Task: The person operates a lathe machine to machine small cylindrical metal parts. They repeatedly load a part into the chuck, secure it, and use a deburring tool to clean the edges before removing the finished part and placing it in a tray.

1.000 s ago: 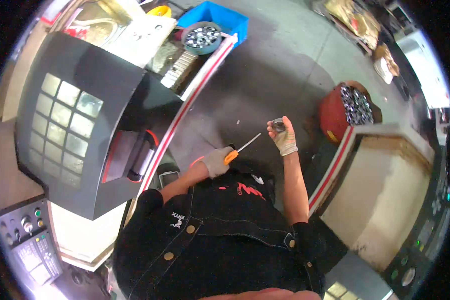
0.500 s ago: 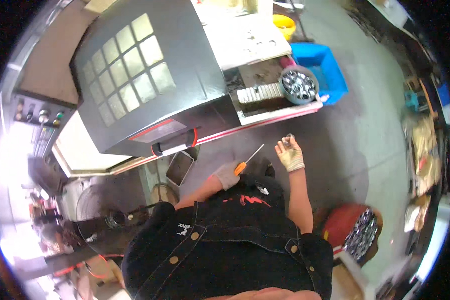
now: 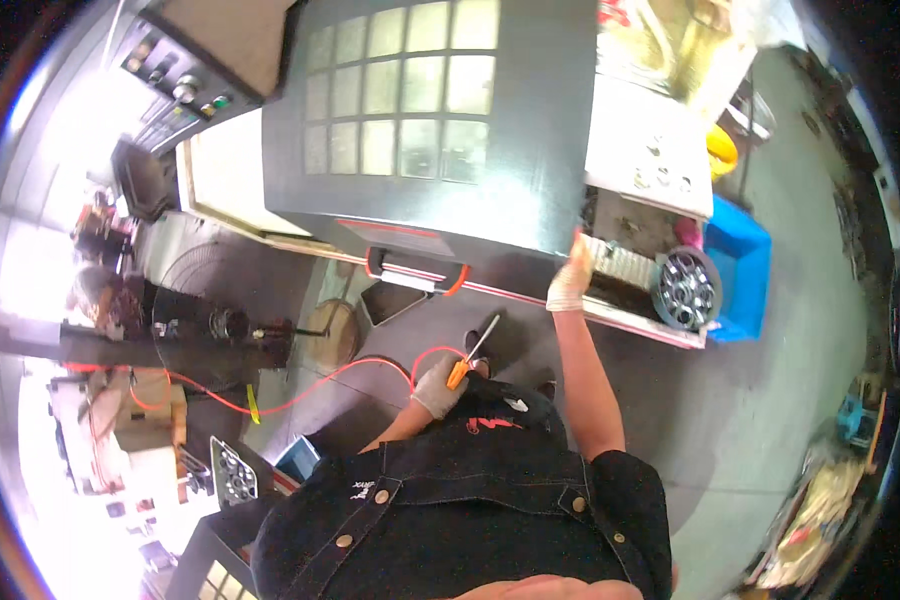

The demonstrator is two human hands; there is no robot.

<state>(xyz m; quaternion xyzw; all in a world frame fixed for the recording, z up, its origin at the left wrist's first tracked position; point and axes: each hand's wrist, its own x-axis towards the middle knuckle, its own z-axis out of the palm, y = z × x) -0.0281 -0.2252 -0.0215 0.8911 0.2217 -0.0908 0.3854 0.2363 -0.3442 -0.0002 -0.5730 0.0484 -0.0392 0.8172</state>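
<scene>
Standing on a grey concrete floor (image 3: 770,420), the person is facing a dark windowed machine door (image 3: 420,130). A blue bin (image 3: 745,270) is sitting beside a round tray of metal parts (image 3: 686,290). Their left hand (image 3: 438,385) is clamped around an orange-handled screwdriver (image 3: 467,360); their right hand (image 3: 570,280) is pressing against the door's edge, fingers' closure unclear.

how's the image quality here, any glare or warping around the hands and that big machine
Head view: strong fisheye warp bends the grey machine door and its windows; the left rim is blown out by bright white glare, washing out detail there; corners go black. The left hand with the orange-handled screwdriver reads fairly sharp near the centre, while the right hand at the door's edge looks slightly soft.
</scene>
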